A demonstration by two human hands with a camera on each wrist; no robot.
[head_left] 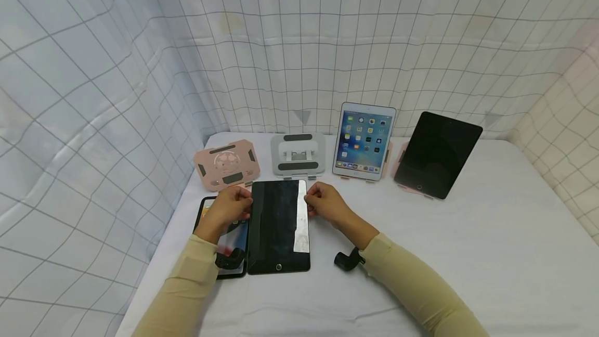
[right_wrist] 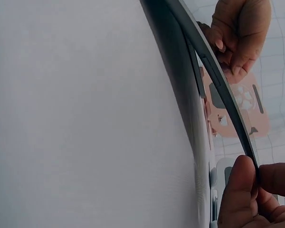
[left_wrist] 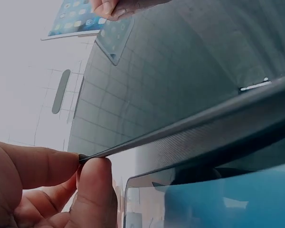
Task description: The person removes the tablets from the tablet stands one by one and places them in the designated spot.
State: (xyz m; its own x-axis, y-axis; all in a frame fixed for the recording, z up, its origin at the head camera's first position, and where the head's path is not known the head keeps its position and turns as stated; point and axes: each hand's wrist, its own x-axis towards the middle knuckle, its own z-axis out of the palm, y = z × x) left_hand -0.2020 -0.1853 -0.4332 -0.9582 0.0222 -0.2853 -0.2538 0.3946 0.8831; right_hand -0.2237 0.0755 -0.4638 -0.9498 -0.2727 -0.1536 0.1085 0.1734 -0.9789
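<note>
We hold the dark tablet (head_left: 279, 227) near the surface's (head_left: 468, 243) left edge, over a lit tablet (head_left: 229, 243); our left hand (head_left: 228, 208) and right hand (head_left: 326, 205) pinch its far corners between curled fingers (left_wrist: 92, 190); two empty stands (head_left: 226, 164) sit beyond.

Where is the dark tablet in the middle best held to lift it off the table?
By its long side edges near the far end, one from each side, pinched as both hands do: left hand, right hand. The dark tablet is thin and flat.

Both hands forward, left hand (head_left: 228, 208) and right hand (head_left: 327, 205) pinching, fingers curled.
</note>
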